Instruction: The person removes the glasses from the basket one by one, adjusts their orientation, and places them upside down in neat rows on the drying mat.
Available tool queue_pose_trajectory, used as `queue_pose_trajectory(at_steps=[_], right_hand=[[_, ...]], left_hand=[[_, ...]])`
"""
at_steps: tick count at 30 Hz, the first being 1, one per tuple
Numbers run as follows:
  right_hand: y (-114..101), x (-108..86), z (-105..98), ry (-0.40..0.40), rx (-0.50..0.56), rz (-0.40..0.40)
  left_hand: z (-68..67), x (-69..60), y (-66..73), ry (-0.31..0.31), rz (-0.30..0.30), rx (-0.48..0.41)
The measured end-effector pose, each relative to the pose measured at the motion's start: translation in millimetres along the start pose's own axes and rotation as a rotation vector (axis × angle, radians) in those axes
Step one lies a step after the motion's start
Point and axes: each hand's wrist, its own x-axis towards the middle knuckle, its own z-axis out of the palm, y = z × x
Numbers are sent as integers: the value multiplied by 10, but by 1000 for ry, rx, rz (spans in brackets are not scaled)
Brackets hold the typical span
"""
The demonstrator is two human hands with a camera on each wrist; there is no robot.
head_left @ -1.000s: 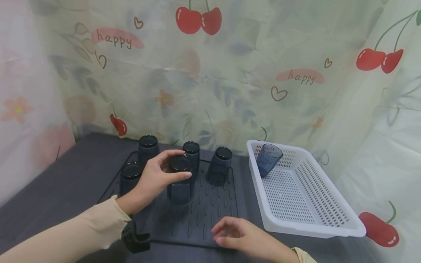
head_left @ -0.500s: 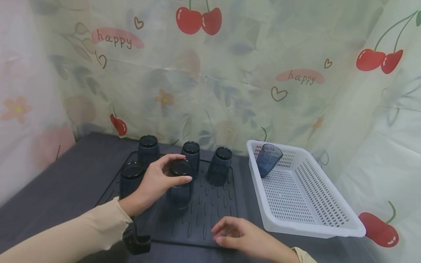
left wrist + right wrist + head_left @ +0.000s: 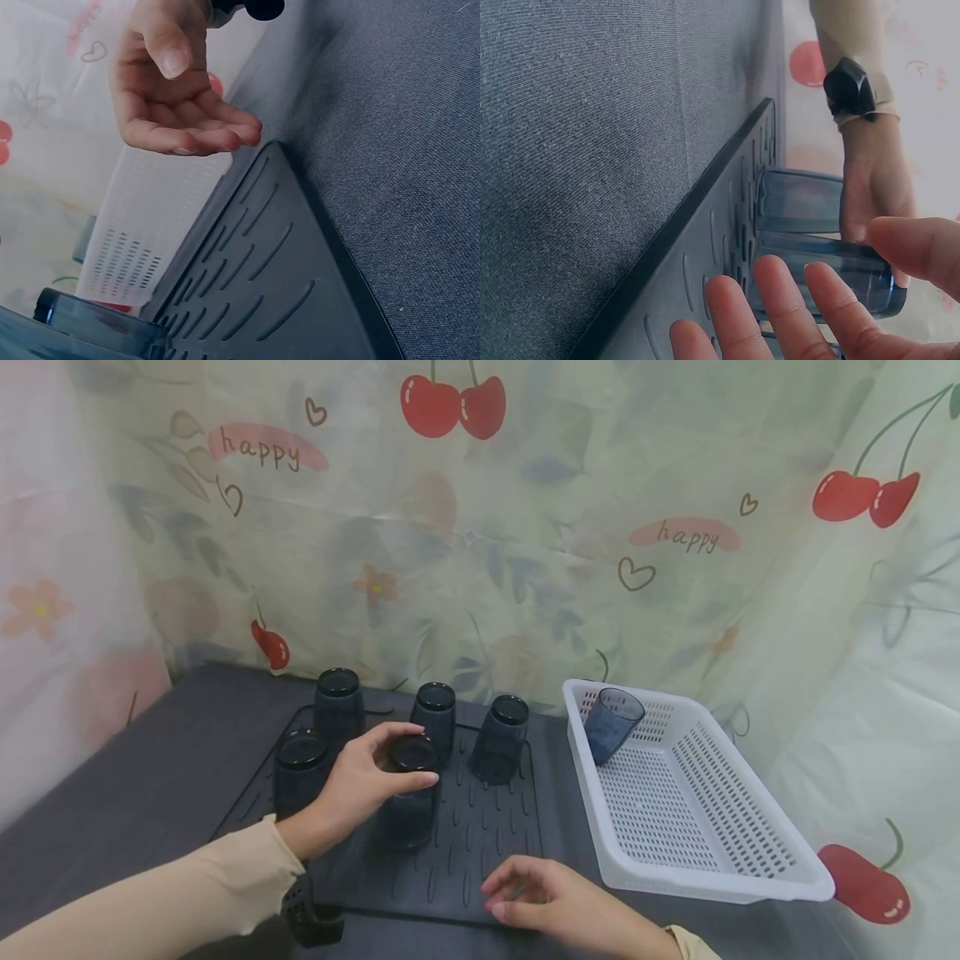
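Note:
My left hand (image 3: 347, 789) holds a dark blue glass tumbler (image 3: 408, 818) near its upturned base, thumb in front and fingers behind. The tumbler stands upside down over the black ridged drying mat (image 3: 480, 852); whether its rim touches the mat, I cannot tell. In the right wrist view the same left hand (image 3: 877, 176) grips the tumbler (image 3: 817, 274) from above. My right hand (image 3: 551, 897), fingers loosely bent and holding nothing, hovers by the mat's front right corner. The left wrist view shows that right hand (image 3: 176, 97) palm up, apart from the mat.
Several more upturned tumblers share the mat: one at front left (image 3: 300, 772), one at back left (image 3: 339, 706), one in the back middle (image 3: 442, 718) and one at right (image 3: 498, 743). A white perforated basket (image 3: 588, 814) at right contains a tilted tumbler (image 3: 611, 731).
My left hand has moved slightly down and toward me with the tumbler in its grip. The right hand and the other tumblers have stayed in place.

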Motion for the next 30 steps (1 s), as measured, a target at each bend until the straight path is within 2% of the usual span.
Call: queue_pose_trajectory(at_steps=[9,18,30], right_hand=[[25,28,6,-1,27,33],[13,9,-2,2,7,24],[-1,11,-2,0,10,-3]], left_hand=[[23,-9,-37,-9,-18,-7],[24,-17,-57,-11,-32,3],[39,-9,-67,-33,-45,-33]])
